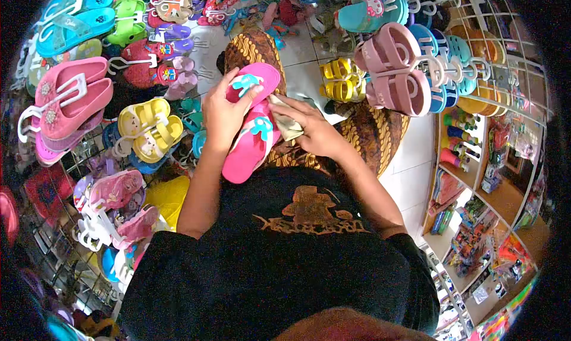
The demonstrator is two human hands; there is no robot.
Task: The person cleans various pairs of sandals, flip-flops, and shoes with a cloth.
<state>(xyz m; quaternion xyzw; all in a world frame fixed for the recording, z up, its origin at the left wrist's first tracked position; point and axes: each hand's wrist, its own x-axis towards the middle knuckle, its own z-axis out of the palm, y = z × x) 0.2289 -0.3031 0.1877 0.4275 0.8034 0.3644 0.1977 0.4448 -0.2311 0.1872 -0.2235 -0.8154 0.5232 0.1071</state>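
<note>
A pair of pink flip-flops (242,162) with turquoise shapes on the straps is in front of my chest, over my patterned brown lap. My left hand (223,115) grips the upper flip-flop, with the thumb across its top near the turquoise shape. My right hand (315,127) has its fingers closed on a pale cloth (286,122), which lies against the right side of the flip-flops. Part of the cloth is hidden under the fingers.
Children's shoes on white hangers crowd the left rack, among them pink flats (74,97) and yellow sandals (148,130). Mauve sandals (395,70) hang on the right. Shelves of goods (464,216) stand beyond the white tiled floor (410,162).
</note>
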